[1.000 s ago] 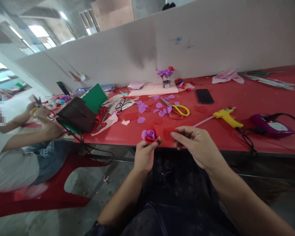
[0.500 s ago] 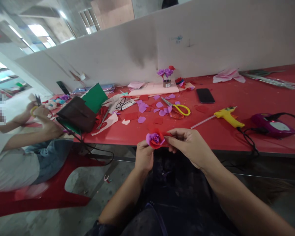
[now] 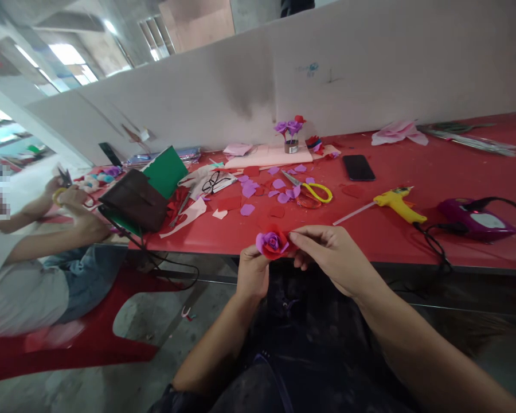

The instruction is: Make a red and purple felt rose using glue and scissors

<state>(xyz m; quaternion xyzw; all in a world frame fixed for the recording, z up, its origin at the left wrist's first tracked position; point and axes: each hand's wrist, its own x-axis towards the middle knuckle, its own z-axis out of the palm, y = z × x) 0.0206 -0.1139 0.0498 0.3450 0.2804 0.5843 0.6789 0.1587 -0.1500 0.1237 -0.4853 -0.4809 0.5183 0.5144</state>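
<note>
A paper flower (image 3: 272,242) with purple inner petals and red outer ones is held up at the table's front edge. My left hand (image 3: 253,274) is closed around its underside, fingers partly hidden. At the flower's right side, my right hand (image 3: 322,246) pinches the edge of a red petal between thumb and fingertips. Beyond the hands lie loose purple petals (image 3: 247,210) and red pieces, with yellow-handled scissors (image 3: 318,191) among them. To the right rests a yellow glue gun (image 3: 399,206) with a glue stick in its back.
A phone (image 3: 359,167), a purple power box (image 3: 477,220) with cables and a cup of finished flowers (image 3: 291,145) stand on the red table (image 3: 464,172). At left are a brown bag (image 3: 134,199) and a seated person (image 3: 30,258) holding scissors.
My right thumb and fingertips have shifted slightly at the red petal, which now sits closer against the flower. My left hand keeps its hold, almost unmoved.
</note>
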